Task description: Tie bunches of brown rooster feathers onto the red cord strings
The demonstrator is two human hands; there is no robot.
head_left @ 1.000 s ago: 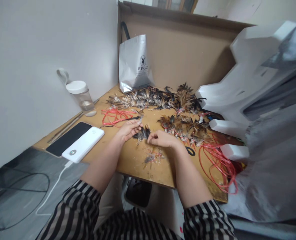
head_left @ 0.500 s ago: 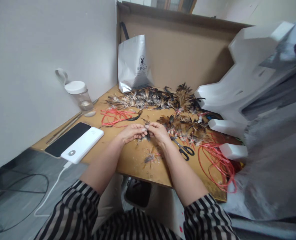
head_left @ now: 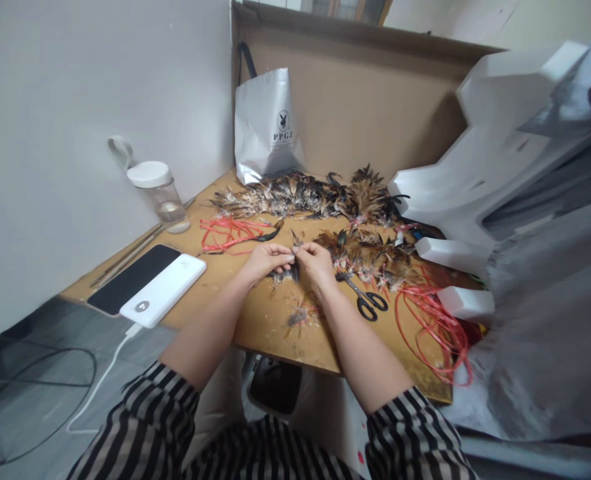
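Observation:
My left hand [head_left: 269,260] and my right hand [head_left: 316,264] meet over the middle of the wooden table, fingertips pinched together. Between them is a small brown feather [head_left: 298,237], its tip rising above my fingers. Which fingers press on its shaft is too small to make out. Dark fluffy feathers [head_left: 286,275] show just under the hands. Nearer the front edge lies a loose tuft of feather scraps [head_left: 300,317]. Black-handled scissors [head_left: 366,301] rest beside my right wrist. Behind them is a row of brown feather bunches [head_left: 375,257] tied with red strands.
A longer feather pile [head_left: 295,195] lines the back, before a silver bag [head_left: 265,130]. Red plastic strips lie left [head_left: 225,233] and right [head_left: 432,320]. A bottle [head_left: 162,200], phone [head_left: 130,277] and white power bank [head_left: 164,291] stand left; white foam [head_left: 440,180] borders the right.
My right hand has shifted slightly left and turned, showing more of the scissors. The fingertips stay together, and the feather tip stands out more above them.

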